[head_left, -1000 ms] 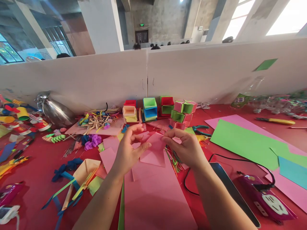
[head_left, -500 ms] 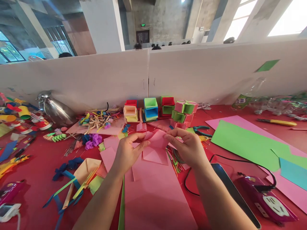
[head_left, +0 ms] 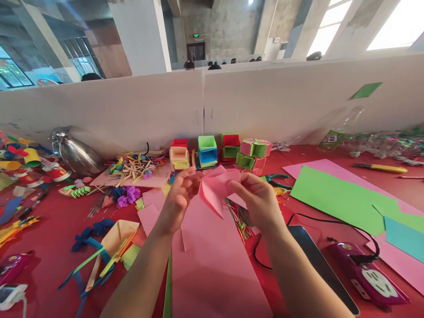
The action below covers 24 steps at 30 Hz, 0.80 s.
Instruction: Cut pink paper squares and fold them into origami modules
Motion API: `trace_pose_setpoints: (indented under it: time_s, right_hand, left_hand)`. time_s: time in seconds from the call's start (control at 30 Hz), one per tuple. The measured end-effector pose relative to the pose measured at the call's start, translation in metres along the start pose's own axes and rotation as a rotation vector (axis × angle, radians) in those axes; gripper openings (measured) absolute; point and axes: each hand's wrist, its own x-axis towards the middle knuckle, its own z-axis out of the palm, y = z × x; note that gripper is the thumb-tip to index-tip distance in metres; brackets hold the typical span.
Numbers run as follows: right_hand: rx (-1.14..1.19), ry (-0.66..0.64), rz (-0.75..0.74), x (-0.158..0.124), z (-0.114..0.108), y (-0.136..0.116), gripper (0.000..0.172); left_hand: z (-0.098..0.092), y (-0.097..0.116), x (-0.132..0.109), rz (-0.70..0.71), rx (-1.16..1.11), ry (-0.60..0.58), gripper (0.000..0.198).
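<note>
A small piece of folded pink paper [head_left: 217, 187] is held up between my hands, its folds partly spread and one corner pointing down. My right hand [head_left: 260, 196] pinches its right side between thumb and fingers. At its left edge, my left hand [head_left: 179, 198] has its fingers curled behind the paper, so their tips are partly hidden. Beneath lies a large pink sheet [head_left: 217, 269] with smaller pink pieces on it. Behind my hands stand stacked folded paper boxes in red, green, blue and cream [head_left: 207, 152], and a pink and green stack [head_left: 255, 154].
Right of my arm lie a black phone [head_left: 319, 265], a purple power strip [head_left: 367, 276] with a black cord, green card [head_left: 338, 198] and a yellow cutter [head_left: 379, 168]. Leftward are paper strips [head_left: 102, 258], purple paper flowers [head_left: 129, 195] and a steel jug [head_left: 77, 152]. A white partition [head_left: 132, 110] stands behind.
The pink paper has been lifted and turned, and its folds now stand open where it looked flatter before. My left hand has rolled, showing more of its palm side.
</note>
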Motion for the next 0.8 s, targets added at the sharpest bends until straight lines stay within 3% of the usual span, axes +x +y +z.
trace_pose_setpoints:
  time_s: [0.07, 0.13, 0.23, 0.33, 0.47, 0.67, 0.8]
  right_hand:
    - [0.148, 0.099, 0.012, -0.001, 0.009, 0.005, 0.017]
    - [0.233, 0.139, 0.022, -0.004, 0.019, 0.008, 0.016]
    - [0.296, 0.102, 0.031, -0.009, 0.029, 0.010, 0.017]
    - [0.245, 0.017, 0.023, -0.012, 0.031, 0.009, 0.018]
    - [0.106, -0.123, 0.018, -0.009, 0.023, 0.006, 0.017]
    - [0.024, 0.009, -0.068, -0.007, 0.003, -0.001, 0.021]
    - [-0.012, -0.015, -0.045, -0.007, -0.003, -0.005, 0.018]
  left_hand:
    - [0.013, -0.009, -0.002, -0.032, 0.013, -0.083, 0.092]
    - [0.029, -0.019, -0.006, -0.104, 0.085, -0.075, 0.080]
    - [0.046, -0.031, -0.010, -0.195, 0.041, 0.092, 0.046]
    - [0.047, -0.033, -0.008, -0.191, -0.078, 0.296, 0.040]
    - [0.034, -0.028, -0.001, -0.148, -0.207, 0.401, 0.035]
    - [0.018, -0.021, 0.002, -0.191, -0.080, 0.217, 0.024]
    - [0.014, -0.019, 0.000, -0.192, -0.020, 0.120, 0.020]
